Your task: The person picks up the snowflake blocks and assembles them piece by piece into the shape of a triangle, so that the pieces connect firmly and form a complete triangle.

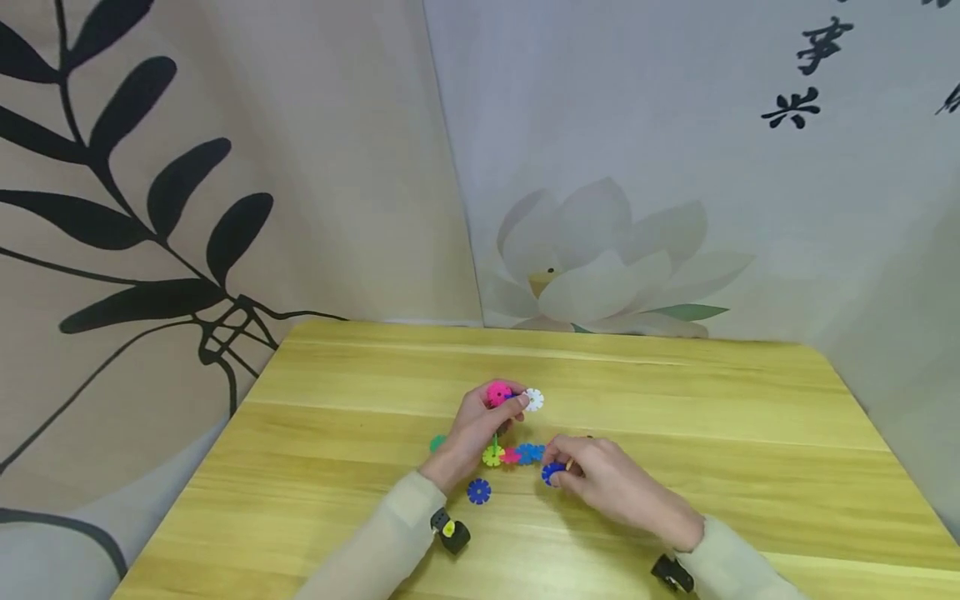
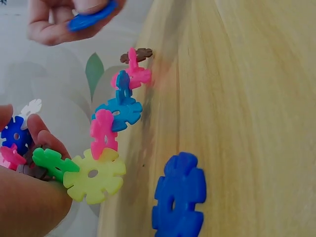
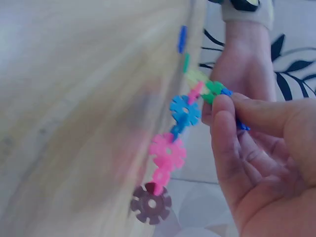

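Note:
My left hand (image 1: 474, 429) grips one end of a chain of notched plastic snowflake discs. At that end a white disc (image 1: 534, 400), a dark blue disc (image 2: 16, 136) and a pink disc (image 1: 498, 393) show around the fingers. From the hand, the chain runs through a green disc (image 2: 54, 164), a yellow disc (image 2: 95, 176), then pink and light blue discs (image 2: 118, 112) to a brown disc (image 3: 151, 203) at the far end. My right hand (image 1: 611, 483) pinches a separate blue disc (image 1: 553, 473) between thumb and fingers, to the right of the chain.
On the wooden table (image 1: 675, 400) a loose dark blue disc (image 1: 479, 491) lies nearer me, below the chain. A green disc (image 1: 437, 442) lies left of my left hand, partly covered by it. A printed backdrop (image 1: 360, 167) stands behind the table's far edge.

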A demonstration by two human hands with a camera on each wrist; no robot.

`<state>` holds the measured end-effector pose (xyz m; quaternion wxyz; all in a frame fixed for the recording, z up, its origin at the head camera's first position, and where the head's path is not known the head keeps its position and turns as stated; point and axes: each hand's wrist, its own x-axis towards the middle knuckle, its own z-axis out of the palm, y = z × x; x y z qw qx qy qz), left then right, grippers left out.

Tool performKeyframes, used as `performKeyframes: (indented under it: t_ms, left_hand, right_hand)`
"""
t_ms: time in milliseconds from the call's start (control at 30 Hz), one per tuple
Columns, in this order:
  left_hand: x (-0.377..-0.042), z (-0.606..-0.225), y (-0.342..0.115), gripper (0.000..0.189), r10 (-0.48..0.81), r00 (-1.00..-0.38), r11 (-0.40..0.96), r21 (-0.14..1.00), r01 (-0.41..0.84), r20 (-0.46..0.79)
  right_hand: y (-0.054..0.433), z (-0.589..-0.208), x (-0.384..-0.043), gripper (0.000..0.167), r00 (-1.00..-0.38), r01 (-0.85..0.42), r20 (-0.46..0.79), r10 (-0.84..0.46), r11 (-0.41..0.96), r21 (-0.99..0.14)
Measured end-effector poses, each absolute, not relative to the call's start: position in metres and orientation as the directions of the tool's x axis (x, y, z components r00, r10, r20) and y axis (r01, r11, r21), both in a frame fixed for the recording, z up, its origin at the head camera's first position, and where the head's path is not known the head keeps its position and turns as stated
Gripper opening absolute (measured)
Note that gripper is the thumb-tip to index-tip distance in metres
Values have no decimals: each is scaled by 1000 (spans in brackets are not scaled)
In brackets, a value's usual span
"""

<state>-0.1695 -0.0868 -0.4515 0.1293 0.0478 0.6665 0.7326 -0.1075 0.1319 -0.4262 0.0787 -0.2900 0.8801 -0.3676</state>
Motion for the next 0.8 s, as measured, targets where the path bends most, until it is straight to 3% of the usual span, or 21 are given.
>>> performKeyframes:
  t_ms: [400, 533, 800]
  left_hand:
    - [-162, -448, -79, 31, 261, -961, -20, 995, -95, -86]
    - [-160, -449, -76, 29, 264, -962, -24, 996, -85, -76]
    - [-157, -447, -71, 26, 245, -969, -54, 997, -54, -39]
  right_hand:
    - [144, -418, -110, 21, -884, -410, 210, -419, 474, -780]
    - [148, -418, -110, 24, -920, -346, 195, -340, 471, -812]
    - [150, -413, -115, 12, -974, -178, 108, -199, 374, -910]
